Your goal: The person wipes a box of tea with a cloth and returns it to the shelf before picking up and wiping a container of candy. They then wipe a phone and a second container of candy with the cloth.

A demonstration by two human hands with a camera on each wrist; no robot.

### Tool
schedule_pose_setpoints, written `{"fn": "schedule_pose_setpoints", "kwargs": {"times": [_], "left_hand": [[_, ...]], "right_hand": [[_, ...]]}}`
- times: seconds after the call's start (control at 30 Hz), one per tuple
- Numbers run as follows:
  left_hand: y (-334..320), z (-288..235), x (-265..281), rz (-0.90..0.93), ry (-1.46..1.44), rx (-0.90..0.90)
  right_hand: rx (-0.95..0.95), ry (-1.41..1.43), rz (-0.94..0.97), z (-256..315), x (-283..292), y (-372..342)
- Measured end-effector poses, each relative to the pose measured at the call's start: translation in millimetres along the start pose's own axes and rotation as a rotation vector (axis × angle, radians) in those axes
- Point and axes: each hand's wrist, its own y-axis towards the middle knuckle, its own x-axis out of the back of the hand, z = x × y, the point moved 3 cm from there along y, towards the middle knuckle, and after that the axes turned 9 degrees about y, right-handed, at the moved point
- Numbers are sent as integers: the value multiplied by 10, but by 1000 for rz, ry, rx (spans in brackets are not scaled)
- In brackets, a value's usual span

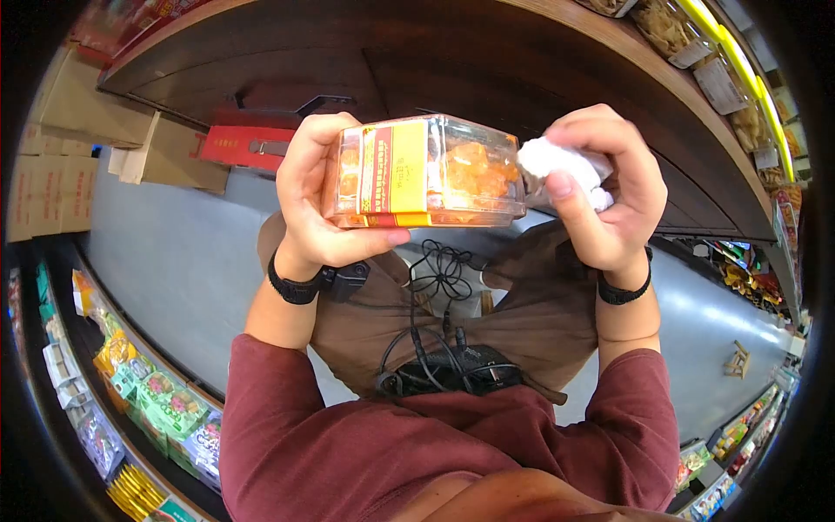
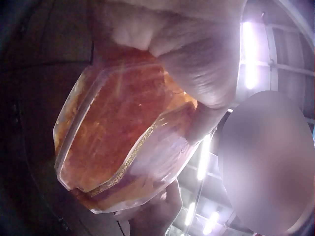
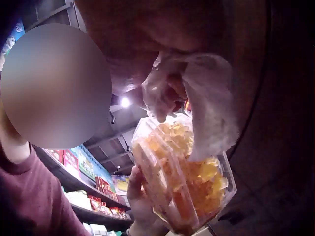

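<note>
A clear plastic box (image 1: 474,174) of orange food pieces, with a red and yellow label, is held up in front of the body. The left hand (image 1: 313,191) grips its left end, thumb along the lower edge. Bunched white tissue (image 1: 565,170) is pinched in the right hand (image 1: 613,187), at the box's right end. In the left wrist view the left palm (image 2: 182,54) lies against the box (image 2: 118,132). The right wrist view shows the tissue (image 3: 209,108) hanging over part of the box (image 3: 182,182).
Dark wooden cabinet (image 1: 417,74) ahead, a red box (image 1: 243,146) and cardboard cartons (image 1: 178,152) at its left. Shelves of packets (image 1: 156,391) stand at the lower left. Black cables (image 1: 444,274) lie at the lap; a small wooden stool (image 1: 738,359) is at the right.
</note>
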Motion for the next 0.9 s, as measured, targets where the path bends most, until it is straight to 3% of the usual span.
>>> {"fn": "schedule_pose_setpoints", "kwargs": {"times": [0.23, 0.33, 0.43, 0.5, 0.63, 0.9], "left_hand": [[-1, -30, -36, 73, 43, -11], [-17, -31, -104, 83, 97, 84], [28, 28, -193, 83, 60, 370], [48, 46, -225, 95, -23, 452], [34, 114, -238, 128, -217, 610], [-28, 234, -260, 35, -265, 667]], "right_hand": [[59, 23, 141, 102, -80, 5], [22, -31, 89, -23, -157, -18], [-97, -49, 38, -160, -171, -56], [-139, -22, 12, -181, -186, -57], [35, -175, 25, -107, -250, -77], [248, -340, 75, -46, -413, -104]]}}
